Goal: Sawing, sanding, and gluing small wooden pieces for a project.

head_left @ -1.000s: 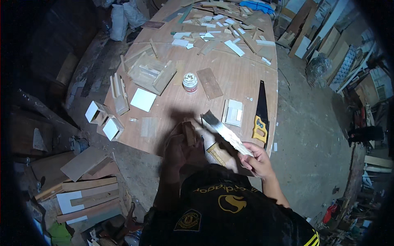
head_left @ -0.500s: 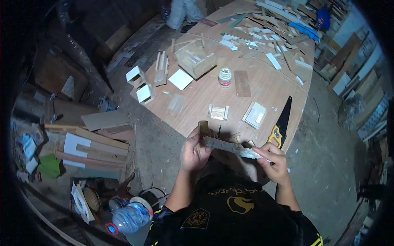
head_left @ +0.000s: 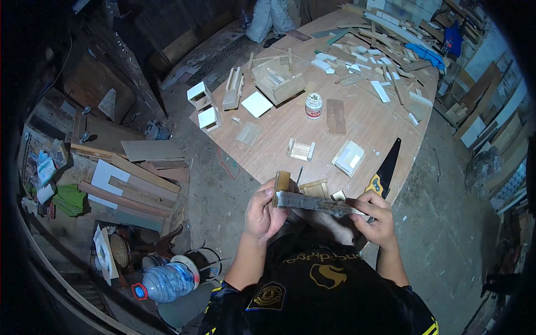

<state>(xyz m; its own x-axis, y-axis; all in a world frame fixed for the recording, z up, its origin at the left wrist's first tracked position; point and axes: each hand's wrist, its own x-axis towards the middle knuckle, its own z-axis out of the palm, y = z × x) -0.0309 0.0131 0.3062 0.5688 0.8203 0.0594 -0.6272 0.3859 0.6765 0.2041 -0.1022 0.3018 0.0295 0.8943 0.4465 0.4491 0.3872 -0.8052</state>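
Note:
My left hand (head_left: pixel 260 211) is closed around a small wooden piece (head_left: pixel 283 181), which stands up past the thumb. In my right hand (head_left: pixel 374 216) is one end of a long, flat grey strip (head_left: pixel 315 204) with a worn, pale-edged surface. Its other end lies against the wooden piece at my left fingers. I cannot make out exactly what the strip is. Just beyond it, on the table edge, sits a small wooden frame (head_left: pixel 314 188), partly hidden. A thin pencil-like stick (head_left: pixel 300 174) lies beside the frame.
The wooden table (head_left: pixel 262 159) holds a handsaw (head_left: pixel 385 167), a stacked block (head_left: pixel 349 158), a small wooden assembly (head_left: pixel 301 149), a white jar (head_left: pixel 314 106), a brown board (head_left: pixel 336 116), a wooden box (head_left: pixel 276 81) and scattered offcuts. A large water bottle (head_left: pixel 167 281) lies at the lower left.
The grey strip has tilted, so its broad face looks darker. Its left end now overlaps the wooden piece lower down. The whole scene has shifted slightly with my head.

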